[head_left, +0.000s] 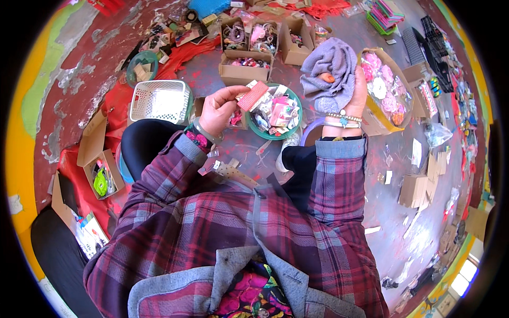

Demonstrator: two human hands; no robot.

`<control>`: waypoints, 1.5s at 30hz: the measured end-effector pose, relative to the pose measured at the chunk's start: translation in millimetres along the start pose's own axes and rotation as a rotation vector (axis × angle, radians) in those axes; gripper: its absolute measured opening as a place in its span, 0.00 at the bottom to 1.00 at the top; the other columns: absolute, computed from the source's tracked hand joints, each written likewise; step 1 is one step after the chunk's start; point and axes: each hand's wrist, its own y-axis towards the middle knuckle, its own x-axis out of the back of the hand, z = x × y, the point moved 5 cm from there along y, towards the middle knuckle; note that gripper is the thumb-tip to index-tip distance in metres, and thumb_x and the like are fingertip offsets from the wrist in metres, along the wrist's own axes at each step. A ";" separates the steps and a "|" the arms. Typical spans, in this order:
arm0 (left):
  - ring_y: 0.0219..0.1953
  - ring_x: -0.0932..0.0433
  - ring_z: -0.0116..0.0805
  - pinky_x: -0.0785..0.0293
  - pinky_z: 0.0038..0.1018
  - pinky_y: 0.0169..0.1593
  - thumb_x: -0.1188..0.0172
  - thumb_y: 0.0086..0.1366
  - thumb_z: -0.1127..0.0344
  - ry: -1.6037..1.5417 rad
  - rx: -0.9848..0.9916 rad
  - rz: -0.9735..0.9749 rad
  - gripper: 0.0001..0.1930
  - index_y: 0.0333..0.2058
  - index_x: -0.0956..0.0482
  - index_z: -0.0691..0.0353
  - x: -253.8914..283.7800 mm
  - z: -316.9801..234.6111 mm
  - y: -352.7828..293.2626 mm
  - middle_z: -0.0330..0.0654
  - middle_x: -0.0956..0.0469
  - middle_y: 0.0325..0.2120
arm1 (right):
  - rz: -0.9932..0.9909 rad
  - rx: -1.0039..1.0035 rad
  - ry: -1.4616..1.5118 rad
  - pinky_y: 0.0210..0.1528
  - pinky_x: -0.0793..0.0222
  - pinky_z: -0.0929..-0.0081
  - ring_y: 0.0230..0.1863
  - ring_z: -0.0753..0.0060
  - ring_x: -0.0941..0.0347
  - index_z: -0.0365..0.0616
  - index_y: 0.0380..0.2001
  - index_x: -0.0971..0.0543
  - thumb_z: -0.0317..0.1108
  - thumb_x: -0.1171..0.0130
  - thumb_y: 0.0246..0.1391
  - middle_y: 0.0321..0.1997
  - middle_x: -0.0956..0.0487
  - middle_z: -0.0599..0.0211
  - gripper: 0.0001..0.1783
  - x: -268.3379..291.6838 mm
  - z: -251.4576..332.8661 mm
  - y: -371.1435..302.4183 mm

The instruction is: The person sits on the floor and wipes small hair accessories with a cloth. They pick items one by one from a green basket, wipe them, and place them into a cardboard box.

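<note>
My left hand (216, 111) pinches a small flat pink-red checked piece (253, 96), whose exact kind I cannot make out. Just beyond it sits a round green basin (298, 121) full of small packets and cards. Raised at the right, my right hand (354, 95) grips a crumpled grey-purple cloth (331, 58). What looks like a fingertip shows in a fold of the cloth; the other fingers are mostly hidden behind it. Beaded bracelets circle the right wrist. Beside this hand stands an open carton (375, 121) holding pink and white fabric flowers (379, 85).
A white perforated basket (159, 100) stands left of my left hand. Farther off are small cardboard boxes (245, 75) of hair accessories. An open box (95, 153) lies at the left on red cloth, and flattened cardboard (421, 185) at the right. Scraps litter the floor.
</note>
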 end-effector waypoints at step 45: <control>0.30 0.24 0.31 0.29 0.23 0.35 0.46 0.50 0.74 0.686 0.491 -0.380 0.11 0.35 0.23 0.65 168.8 99.5 -0.9 0.44 0.22 0.28 | -0.041 0.179 -1.289 0.32 0.35 0.84 0.29 0.85 0.32 0.33 0.33 0.25 0.31 0.45 0.47 0.27 0.25 0.72 0.12 -43.6 -98.7 -0.7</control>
